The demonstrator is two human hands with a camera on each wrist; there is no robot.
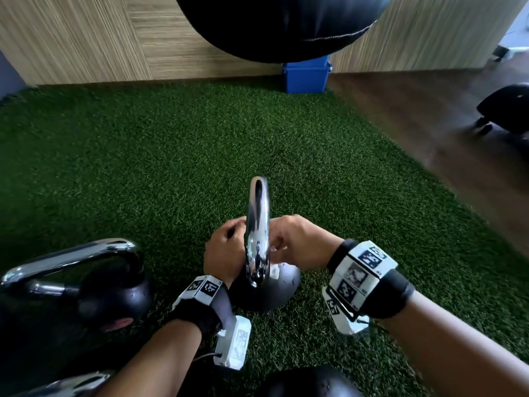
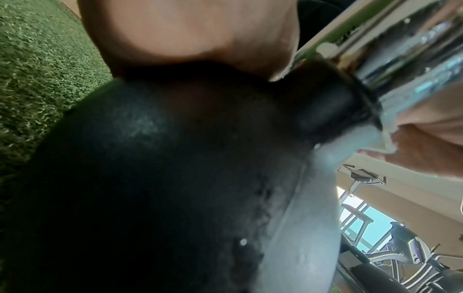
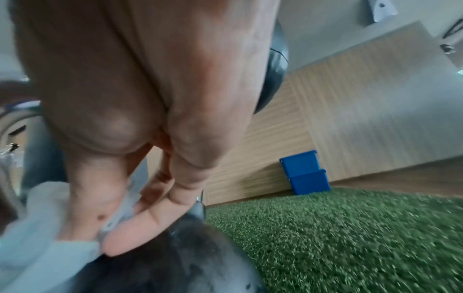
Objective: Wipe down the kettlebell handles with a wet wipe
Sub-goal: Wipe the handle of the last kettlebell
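Observation:
A black kettlebell (image 1: 282,287) stands on the green turf, its chrome handle (image 1: 257,224) seen edge-on between my hands. My left hand (image 1: 224,247) sits at the handle's left side with its fingers curled against it; the left wrist view shows only its palm (image 2: 188,29) above the kettlebell body (image 2: 150,178) and the chrome handle (image 2: 413,59). My right hand (image 1: 297,242) is on the handle's right side. Its thumb and fingers (image 3: 140,228) pinch a white wet wipe (image 3: 42,247) low against the handle's base. The wet wipe (image 1: 274,272) peeks out beside the chrome.
A second kettlebell (image 1: 94,287) stands close on the left, and another dark kettlebell body (image 1: 309,382) is at the bottom edge. A blue bin (image 1: 306,75) sits by the wooden wall, under a big black ball (image 1: 280,24). A wheeled chair (image 1: 506,110) stands on the wood floor at right.

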